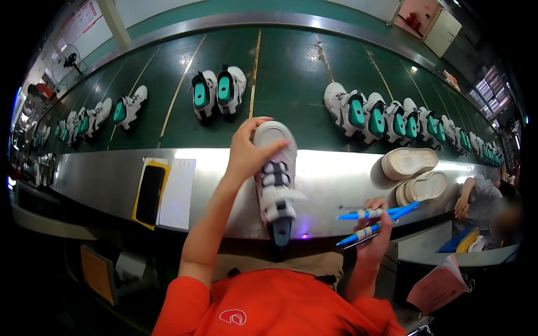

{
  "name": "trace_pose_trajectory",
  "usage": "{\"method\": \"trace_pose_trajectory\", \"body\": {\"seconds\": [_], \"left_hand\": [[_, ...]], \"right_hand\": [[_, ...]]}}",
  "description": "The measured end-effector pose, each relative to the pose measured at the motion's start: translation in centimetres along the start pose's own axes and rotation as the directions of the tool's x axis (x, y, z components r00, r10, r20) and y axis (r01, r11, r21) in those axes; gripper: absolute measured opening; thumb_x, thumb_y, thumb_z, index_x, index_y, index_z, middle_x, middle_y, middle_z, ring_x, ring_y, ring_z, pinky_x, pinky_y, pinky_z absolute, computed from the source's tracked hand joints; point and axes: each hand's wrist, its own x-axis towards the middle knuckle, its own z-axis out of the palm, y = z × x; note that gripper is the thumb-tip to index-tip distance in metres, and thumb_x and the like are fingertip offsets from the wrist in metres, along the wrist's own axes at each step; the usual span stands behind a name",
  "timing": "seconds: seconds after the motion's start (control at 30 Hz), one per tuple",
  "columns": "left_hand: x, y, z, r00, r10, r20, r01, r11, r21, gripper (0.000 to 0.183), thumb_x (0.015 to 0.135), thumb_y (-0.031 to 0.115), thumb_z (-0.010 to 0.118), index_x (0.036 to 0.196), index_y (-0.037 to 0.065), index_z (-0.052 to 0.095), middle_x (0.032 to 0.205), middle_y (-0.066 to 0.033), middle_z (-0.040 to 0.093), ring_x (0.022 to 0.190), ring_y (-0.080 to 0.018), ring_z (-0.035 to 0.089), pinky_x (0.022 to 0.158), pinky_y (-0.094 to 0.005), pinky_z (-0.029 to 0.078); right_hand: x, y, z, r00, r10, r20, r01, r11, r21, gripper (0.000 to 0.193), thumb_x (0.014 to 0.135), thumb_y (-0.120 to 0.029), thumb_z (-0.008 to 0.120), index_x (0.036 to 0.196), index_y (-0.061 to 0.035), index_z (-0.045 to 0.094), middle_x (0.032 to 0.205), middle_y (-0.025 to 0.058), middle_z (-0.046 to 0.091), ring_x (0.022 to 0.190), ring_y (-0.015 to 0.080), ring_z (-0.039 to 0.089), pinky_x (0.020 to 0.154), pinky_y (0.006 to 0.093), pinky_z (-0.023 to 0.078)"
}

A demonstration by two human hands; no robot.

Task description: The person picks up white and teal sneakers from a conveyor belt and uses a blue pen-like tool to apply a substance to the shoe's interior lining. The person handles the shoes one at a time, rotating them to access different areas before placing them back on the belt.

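Observation:
My left hand (246,152) is closed around the toe of a white and pale pink sneaker (276,197), thumb across its upper. The sneaker lies with its toe toward the belt and its dark heel end toward me, over the near edge of the metal ledge. Light straps and dark loops run across its front. To the right, apart from the sneaker, my right hand (379,232) grips blue pens (364,214) that have pale wrapping around their barrels. The pens' tips point left, toward the sneaker.
Several sneakers with teal lasts (357,112) stand along the green conveyor belt (286,73). Two cream soles (412,162) rest on the metal ledge (325,179) at right. A phone (150,193) lies at left beside white paper (177,193). Another person's arm (464,197) shows far right.

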Motion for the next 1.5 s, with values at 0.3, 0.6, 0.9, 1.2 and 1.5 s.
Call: {"method": "trace_pose_trajectory", "body": {"seconds": [0.3,0.6,0.9,1.2,1.5], "left_hand": [[-3.6,-6.6,1.5,0.988,-0.123,0.091,0.05,0.822,0.568,0.066,0.064,0.047,0.071,0.103,-0.004,0.056,0.128,-0.0196,0.036,0.124,-0.0368,0.025,0.102,-0.0419,0.024],[-17.6,-1.1,-0.9,0.459,0.796,0.395,-0.885,0.369,0.285,0.087,0.068,0.05,0.063,0.133,0.01,0.022,0.137,-0.0153,0.02,0.126,-0.0301,0.025,0.103,-0.0494,0.018],[-15.7,-2.8,-0.3,0.316,0.791,0.524,-0.947,0.23,0.224,0.058,0.076,0.019,0.061,0.125,0.037,0.035,0.125,-0.0105,0.041,0.118,-0.0274,0.039,0.105,-0.0498,0.019],[-10.0,9.6,-2.1,0.807,0.396,0.438,-0.337,0.918,-0.209,0.075,0.053,0.011,0.08,0.118,0.012,0.044,0.123,-0.0173,0.04,0.118,-0.0379,0.037,0.096,-0.0458,0.032],[-9.9,9.3,-2.1,0.854,0.373,0.362,-0.333,0.928,-0.169,0.076,0.051,0.008,0.079,0.118,0.009,0.044,0.121,-0.0184,0.04,0.112,-0.0348,0.044,0.091,-0.0397,0.039]], "right_hand": [[-0.6,1.7,-1.9,0.99,0.141,0.005,-0.14,0.985,-0.096,0.02,0.087,-0.027,0.041,0.082,-0.0083,0.04,0.07,0.0011,0.038,0.055,0.0065,0.041,0.047,0.0195,0.037],[-0.4,2.0,-2.4,0.993,0.112,0.027,-0.104,0.974,-0.199,0.021,0.083,-0.027,0.044,0.08,-0.007,0.041,0.071,0.0024,0.04,0.062,0.0075,0.04,0.053,0.02,0.033],[-1.0,0.5,-0.8,0.991,-0.071,0.114,0.109,0.922,-0.373,0.025,0.077,-0.029,0.048,0.076,-0.0049,0.042,0.07,0.0046,0.04,0.057,0.0084,0.034,0.049,0.0194,0.027],[-3.4,-3.0,3.9,0.921,-0.302,0.247,0.373,0.869,-0.326,0.032,0.079,-0.037,0.053,0.073,-0.0061,0.043,0.059,0.0035,0.041,0.049,0.0106,0.035,0.046,0.0235,0.029],[-3.4,-2.0,6.5,0.819,-0.403,0.409,0.549,0.757,-0.354,0.033,0.08,-0.037,0.052,0.069,-0.0081,0.042,0.054,0.0004,0.039,0.044,0.0068,0.031,0.041,0.0206,0.024]]}}
